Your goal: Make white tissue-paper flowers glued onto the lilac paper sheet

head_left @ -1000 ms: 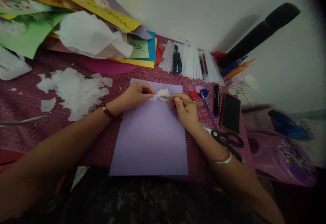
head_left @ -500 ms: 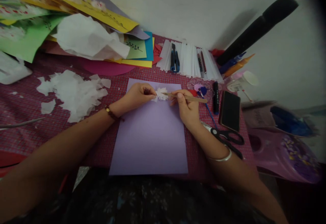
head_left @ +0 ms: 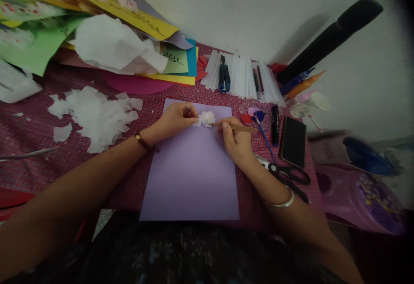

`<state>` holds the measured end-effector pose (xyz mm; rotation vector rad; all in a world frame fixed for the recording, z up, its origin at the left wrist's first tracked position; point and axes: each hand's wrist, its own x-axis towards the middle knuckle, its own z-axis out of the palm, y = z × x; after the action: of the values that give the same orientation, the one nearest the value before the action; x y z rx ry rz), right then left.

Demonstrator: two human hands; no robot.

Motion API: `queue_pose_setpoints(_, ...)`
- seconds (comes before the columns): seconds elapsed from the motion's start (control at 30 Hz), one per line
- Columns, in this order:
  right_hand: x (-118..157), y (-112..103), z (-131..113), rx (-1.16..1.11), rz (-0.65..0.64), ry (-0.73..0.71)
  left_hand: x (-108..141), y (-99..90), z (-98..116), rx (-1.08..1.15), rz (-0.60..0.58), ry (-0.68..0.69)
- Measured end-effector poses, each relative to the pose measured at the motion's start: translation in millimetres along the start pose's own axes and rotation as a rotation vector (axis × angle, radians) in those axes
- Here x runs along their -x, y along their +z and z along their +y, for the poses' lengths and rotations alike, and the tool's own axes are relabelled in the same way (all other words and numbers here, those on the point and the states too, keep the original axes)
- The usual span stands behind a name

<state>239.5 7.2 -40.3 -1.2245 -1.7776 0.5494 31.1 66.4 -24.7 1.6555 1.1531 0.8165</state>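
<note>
A sheet of purple paper lies in front of me. Near its top edge sits a ruffled cluster of white tissue paper. At the cluster's left side, my left hand pinches thumb and fingers on a small piece of white tissue paper. From the other side comes my right hand, gripping a wooden craft stick. The stick's narrow tip touches, or nearly touches, the cluster's lower right edge. A heap of white tissue pieces lies to the left.
On the right are a paint palette, a blue paintbrush, a black marker, a phone and scissors. White strips bearing a cutter lie behind. Coloured papers are piled back left.
The stick's tip has moved from the middle of the white cluster down to its lower right edge. My right hand has shifted slightly down and left; my left hand stays beside the cluster.
</note>
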Motion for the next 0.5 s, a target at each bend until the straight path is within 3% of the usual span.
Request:
queue_pose_setpoints(0.2, -1, -1, 1, -0.027, 0.035, -0.008, -1, 8.5, 3, -0.001, 0.008, -0.006)
queue_pose_setpoints(0.4, 0, -2, -5, -0.21, 0.126, 0.02, -5, 20.3, -2, -0.066, 0.013, 0.082)
queue_pose_setpoints(0.5, 1, -1, -7, -0.248, 0.087, -0.003, -8, 21.1, -6, -0.094, 0.021, 0.109)
